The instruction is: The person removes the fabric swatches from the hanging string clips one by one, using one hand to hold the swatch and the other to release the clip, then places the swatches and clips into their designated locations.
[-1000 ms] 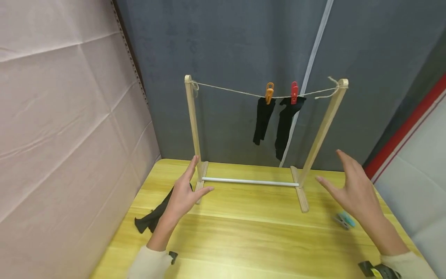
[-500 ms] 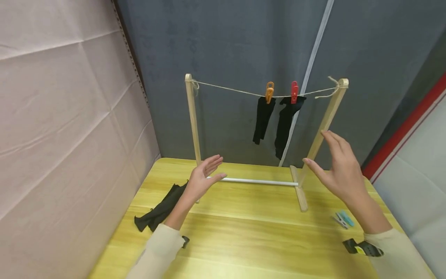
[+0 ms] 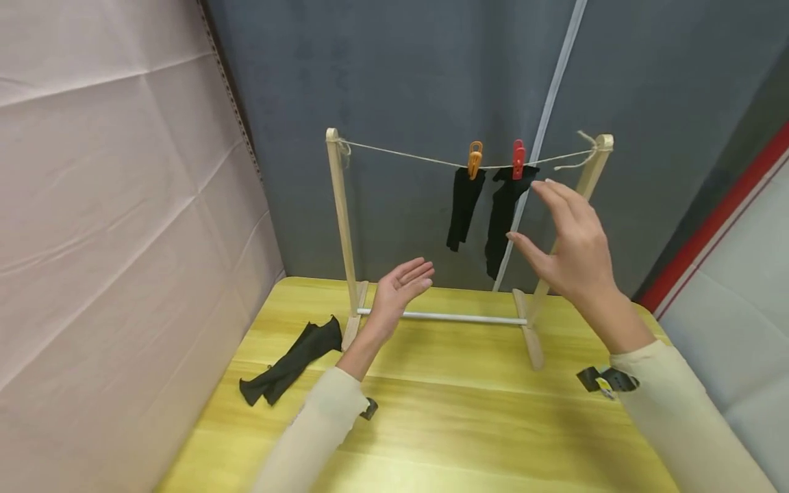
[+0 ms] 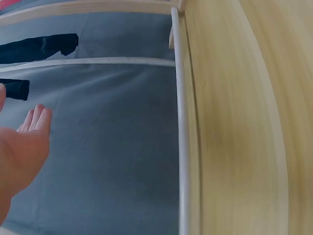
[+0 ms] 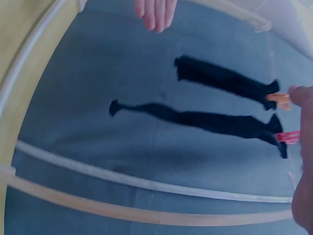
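Two narrow black sock-like cloths hang from a string (image 3: 401,153), the left cloth (image 3: 465,209) under an orange clothespin (image 3: 474,161) and the right cloth (image 3: 502,222) under a red clothespin (image 3: 518,160). My right hand (image 3: 573,243) is raised in front of the rack's right post (image 3: 594,170), thumb and fingers apart, holding nothing. Lower and left, my left hand (image 3: 394,294) is held in the air before the white crossbar (image 3: 462,317), fingers extended. Both hands also show in the right wrist view, the left hand's fingers (image 5: 155,14) at the top.
Another black cloth (image 3: 292,359) lies on the wooden table (image 3: 444,424) at the left, near the rack's left foot (image 3: 353,329). Grey curtain (image 3: 394,75) stands behind the rack, pale fabric (image 3: 123,226) at the left. A red-edged white panel (image 3: 752,274) bounds the right.
Both hands have moved up and inward, the right one from beside the right post towards the hanging cloths, the left one rightward. The loose clothespins at the right are now hidden behind my arm.
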`<state>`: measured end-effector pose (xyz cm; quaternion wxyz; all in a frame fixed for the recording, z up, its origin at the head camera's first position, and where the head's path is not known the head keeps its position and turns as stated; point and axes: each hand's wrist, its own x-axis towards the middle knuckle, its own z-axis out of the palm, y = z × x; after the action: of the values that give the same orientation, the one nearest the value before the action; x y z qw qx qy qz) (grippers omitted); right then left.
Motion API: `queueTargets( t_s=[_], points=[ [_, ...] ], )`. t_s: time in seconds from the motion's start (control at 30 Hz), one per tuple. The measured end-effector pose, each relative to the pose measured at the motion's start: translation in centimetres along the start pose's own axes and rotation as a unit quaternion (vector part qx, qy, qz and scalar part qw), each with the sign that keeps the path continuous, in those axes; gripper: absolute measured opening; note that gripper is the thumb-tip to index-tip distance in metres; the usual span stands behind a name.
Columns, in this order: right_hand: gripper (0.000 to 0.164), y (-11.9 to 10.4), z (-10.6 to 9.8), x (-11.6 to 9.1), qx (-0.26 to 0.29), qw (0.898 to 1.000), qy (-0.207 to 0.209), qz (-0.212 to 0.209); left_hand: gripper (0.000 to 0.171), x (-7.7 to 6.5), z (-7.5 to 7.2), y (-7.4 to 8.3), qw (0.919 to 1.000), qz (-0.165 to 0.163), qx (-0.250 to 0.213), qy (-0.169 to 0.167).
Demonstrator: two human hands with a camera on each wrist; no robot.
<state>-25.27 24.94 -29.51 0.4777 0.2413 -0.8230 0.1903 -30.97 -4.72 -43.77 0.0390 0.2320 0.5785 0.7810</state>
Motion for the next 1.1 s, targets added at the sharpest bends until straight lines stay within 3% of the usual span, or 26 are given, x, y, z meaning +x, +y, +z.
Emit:
queueTargets(
  t_s=[0.17,0.43,0.6,0.73,0.93,1.1],
  points=[
    [0.071,0.6,1.7,2.0,-0.008,0.996,0.045,-0.072,0.048,1.0,1.2,-0.9,0.9966,-0.034,-0.07,0.025],
    [0.057,-0.1,3.6,5.3,0.007,0.992,0.073,-0.1,0.047,2.6,1.6,-1.5,0.9843,-0.046,-0.17,0.012],
    [0.053,-1.3,3.7,7.2,-0.023,0.993,0.054,-0.103,0.04,3.6,2.3,-1.2,0.9819,-0.045,-0.183,0.012],
    [0.051,-2.5,3.7,8.5,-0.038,0.996,0.019,-0.079,0.043,4.4,3.2,-1.0,0.981,-0.049,-0.188,0.013],
    [0.048,-3.6,3.3,10.1,-0.086,0.993,-0.034,-0.075,0.061,5.5,4.4,-1.1,0.969,-0.068,-0.237,0.023],
    [0.052,-4.0,2.9,11.1,-0.103,0.99,-0.059,-0.071,0.05,6.3,4.9,-1.3,0.9573,-0.047,-0.284,0.022]
  ],
)
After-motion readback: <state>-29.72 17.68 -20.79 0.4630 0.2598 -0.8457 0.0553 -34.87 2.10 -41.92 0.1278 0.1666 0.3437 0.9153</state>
